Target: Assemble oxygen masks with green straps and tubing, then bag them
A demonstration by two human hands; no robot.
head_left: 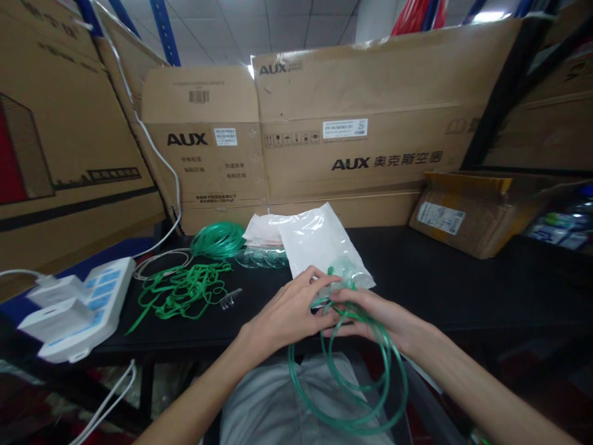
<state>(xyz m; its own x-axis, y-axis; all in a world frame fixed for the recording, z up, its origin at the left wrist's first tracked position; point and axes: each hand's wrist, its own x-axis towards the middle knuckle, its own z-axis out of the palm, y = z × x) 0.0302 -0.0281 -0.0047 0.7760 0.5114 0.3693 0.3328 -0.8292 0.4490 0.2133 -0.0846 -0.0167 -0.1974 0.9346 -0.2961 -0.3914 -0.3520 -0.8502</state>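
Loops of green tubing (401, 395) hang in front of the desk's edge, over my lap. Both hands meet around the upper part of the loops. My left hand (294, 309) is closed on the tubing from the left, fingers bent. From the right, my right hand (370, 312) grips the same bundle, its fingers pressed together near the other hand's. Just beyond them lies a white plastic bag (315, 238), with a clear green-tinted piece (345, 272) over its lower end, partly behind my fingers.
On the black desk (445, 290), a green tubing coil (217, 240), green straps (185, 287), small clear pieces (230, 298) and flat packets (264, 230) lie left. A white power strip (111, 284) is far left. An open carton (463, 213) stands right; large cardboard (380, 136) walls the back.
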